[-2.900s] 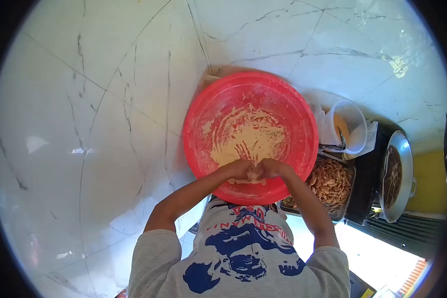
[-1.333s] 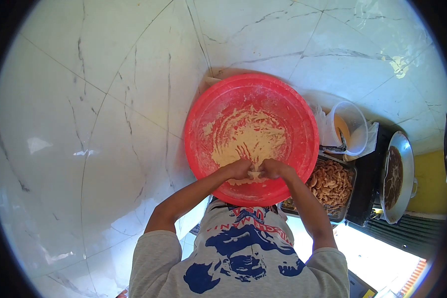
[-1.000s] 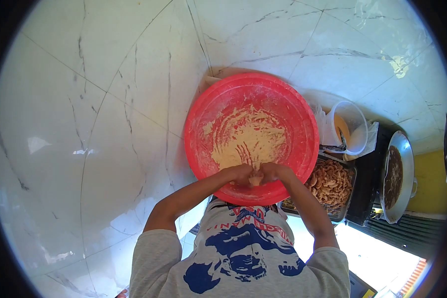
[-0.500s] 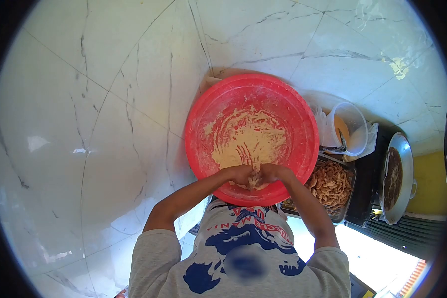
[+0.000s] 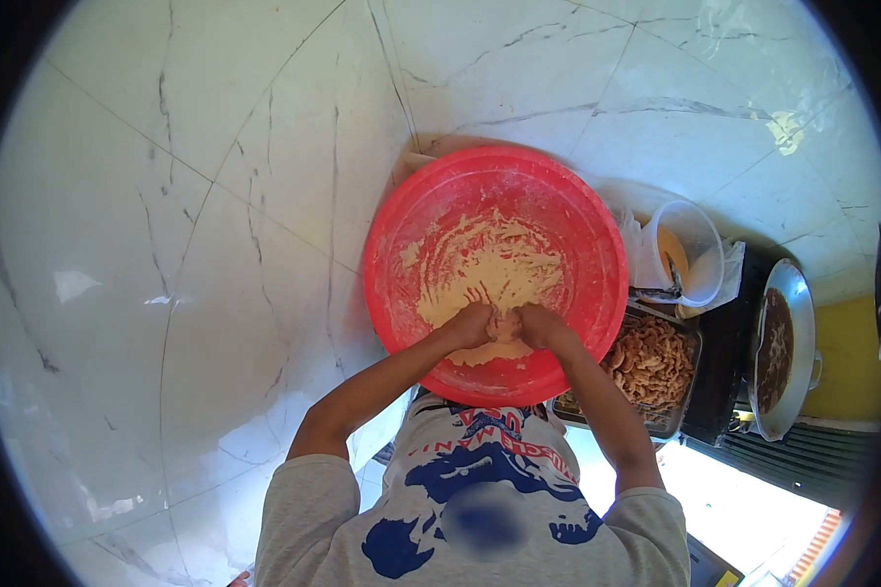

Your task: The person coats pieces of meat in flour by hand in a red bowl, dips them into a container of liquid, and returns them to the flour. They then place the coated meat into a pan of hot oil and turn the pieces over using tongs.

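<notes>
A large red plastic basin (image 5: pixel 396 210) stands right in front of me, with pale yellowish flour (image 5: pixel 504 264) spread over its bottom and dusted up its walls. Both hands are down in the flour, close together near the basin's front side. My left hand (image 5: pixel 472 326) has its fingers curled inward. Opposite it, my right hand (image 5: pixel 538 326) is curled the same way. A small pinkish, floury lump (image 5: pixel 505 327) shows between them; I cannot tell what it is. Finger tracks mark the flour just beyond the hands.
Right of the basin, a tray (image 5: pixel 696 377) holds browned fried pieces (image 5: pixel 653 360). Behind it stands a clear plastic tub (image 5: pixel 700 256) with something orange-yellow beside it. A wide metal pan (image 5: pixel 801 342) of dark oil sits at far right. Marbled tile walls (image 5: pixel 245 186) rise behind and left.
Both hands have moved a little away from my body, from the basin's near edge toward the middle of the flour. The near flour they covered now shows.
</notes>
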Demonstrator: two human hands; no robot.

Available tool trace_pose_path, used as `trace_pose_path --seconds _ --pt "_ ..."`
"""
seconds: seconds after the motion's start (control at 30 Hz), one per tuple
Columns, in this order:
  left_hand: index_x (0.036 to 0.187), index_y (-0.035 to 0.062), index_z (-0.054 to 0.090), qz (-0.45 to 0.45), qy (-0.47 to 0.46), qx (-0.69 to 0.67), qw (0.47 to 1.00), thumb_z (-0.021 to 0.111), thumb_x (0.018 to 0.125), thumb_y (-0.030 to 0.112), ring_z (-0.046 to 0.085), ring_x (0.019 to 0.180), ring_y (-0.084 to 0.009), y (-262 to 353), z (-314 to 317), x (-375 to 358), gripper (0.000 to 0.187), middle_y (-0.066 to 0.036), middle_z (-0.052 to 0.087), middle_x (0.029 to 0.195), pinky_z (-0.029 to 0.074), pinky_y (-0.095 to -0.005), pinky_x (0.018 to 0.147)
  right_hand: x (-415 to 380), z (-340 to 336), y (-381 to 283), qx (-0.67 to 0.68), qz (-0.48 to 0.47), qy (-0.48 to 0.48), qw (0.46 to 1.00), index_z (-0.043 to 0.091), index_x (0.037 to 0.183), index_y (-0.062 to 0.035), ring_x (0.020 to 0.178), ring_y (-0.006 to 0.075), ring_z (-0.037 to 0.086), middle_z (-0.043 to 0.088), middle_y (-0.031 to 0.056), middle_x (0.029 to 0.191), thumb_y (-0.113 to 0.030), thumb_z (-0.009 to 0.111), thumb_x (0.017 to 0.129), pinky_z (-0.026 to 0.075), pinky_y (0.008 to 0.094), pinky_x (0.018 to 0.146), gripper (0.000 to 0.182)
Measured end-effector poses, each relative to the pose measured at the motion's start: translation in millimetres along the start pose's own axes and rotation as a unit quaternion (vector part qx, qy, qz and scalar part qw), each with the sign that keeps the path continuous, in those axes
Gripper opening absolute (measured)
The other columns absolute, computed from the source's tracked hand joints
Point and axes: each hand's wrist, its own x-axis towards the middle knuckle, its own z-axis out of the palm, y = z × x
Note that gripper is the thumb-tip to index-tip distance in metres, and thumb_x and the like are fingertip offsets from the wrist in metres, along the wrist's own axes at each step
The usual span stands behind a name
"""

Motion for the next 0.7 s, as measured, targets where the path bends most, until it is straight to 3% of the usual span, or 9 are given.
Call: trace_pose_path --seconds 0.07,0.17,0.27,0.37,0.47,0.57,0.67,0.7 --pt "0.087 0.0007 0.063 0.018 0.037 0.007 0.999 0.078 0.063 0.021 0.062 0.078 -0.0344 -5.8 7.2 2.3 0.035 -0.02 0.063 0.079 0.049 -0.0396 0.07 2.5 -1.3 0.1 -0.02 0.013 0.032 0.999 0.062 0.103 -0.0024 0.099 0.0336 0.061 0.064 0.0197 0.104 -0.015 0.07 0.072 0.05 0.0409 0.082 0.034" --pt "0.09 0.0014 0.064 0.018 -0.133 -0.002 0.991 0.078 0.063 0.023 0.063 0.081 -0.0337 3.9 8.2 -0.5 0.037 -0.019 0.064 0.083 0.05 -0.0392 0.073 7.1 12.6 12.5 0.024 0.018 -0.12 0.992 0.064 0.098 0.0003 0.097 0.0328 0.062 0.065 0.0209 0.1 -0.02 0.072 0.07 0.05 0.0403 0.082 0.035" --pt "0.107 0.0006 0.062 0.001 -0.235 0.015 0.972 0.073 0.07 0.021 0.064 0.09 -0.0325 35.0 -2.1 -11.9 0.044 -0.02 0.066 0.093 0.049 -0.0381 0.076 -2.7 0.4 -8.8 -0.026 -0.017 -0.23 0.973 0.066 0.092 0.0019 0.09 0.0316 0.064 0.066 0.0208 0.094 -0.028 0.076 0.066 0.05 0.0389 0.077 0.041" --pt "0.106 0.0009 0.063 0.037 -0.251 -0.011 0.967 0.072 0.073 0.024 0.064 0.085 -0.0313 26.3 -0.1 -9.3 0.041 -0.018 0.067 0.09 0.049 -0.0375 0.075 -0.3 2.6 -7.9 -0.001 -0.012 -0.253 0.967 0.068 0.086 0.0019 0.079 0.0302 0.065 0.068 0.0185 0.085 -0.035 0.079 0.062 0.05 0.0378 0.07 0.045" --pt "0.103 0.0019 0.065 0.007 -0.25 0.02 0.968 0.072 0.074 0.021 0.064 0.083 -0.0289 31.4 -0.5 -8.7 0.036 -0.017 0.067 0.089 0.049 -0.0362 0.074 -5.7 -7.6 -14.8 -0.01 -0.036 -0.252 0.967 0.07 0.097 -0.01 0.08 0.0276 0.064 0.068 0.015 0.086 -0.039 0.078 0.065 0.049 0.0373 0.072 0.044" --pt "0.1 0.0024 0.066 -0.007 -0.277 -0.127 0.952 0.072 0.074 0.018 0.064 0.077 -0.0271 -4.0 17.8 5.8 0.03 -0.017 0.067 0.086 0.049 -0.0351 0.071 -2.2 2.6 -0.7 0.041 -0.052 -0.195 0.979 0.069 0.079 -0.0005 0.073 0.0276 0.065 0.068 0.0155 0.078 -0.034 0.08 0.062 0.05 0.0369 0.067 0.04" --pt "0.098 0.002 0.067 -0.04 -0.228 -0.094 0.968 0.072 0.074 0.015 0.063 0.073 -0.0251 6.3 7.1 -0.9 0.028 -0.016 0.067 0.083 0.048 -0.0344 0.067 0.4 -2.4 -1.4 0.027 -0.012 -0.177 0.984 0.07 0.082 -0.0016 0.074 0.0278 0.065 0.068 0.0157 0.079 -0.03 0.081 0.062 0.05 0.0364 0.069 0.037" --pt "0.098 0.0018 0.067 -0.015 -0.208 -0.074 0.975 0.073 0.073 0.015 0.062 0.072 -0.0255 8.0 5.6 -3.8 0.028 -0.016 0.067 0.082 0.048 -0.0345 0.067 0.0 -2.1 -0.5 0.039 -0.022 -0.179 0.983 0.07 0.084 -0.0035 0.073 0.0291 0.065 0.068 0.0165 0.079 -0.03 0.08 0.064 0.049 0.0371 0.069 0.035"
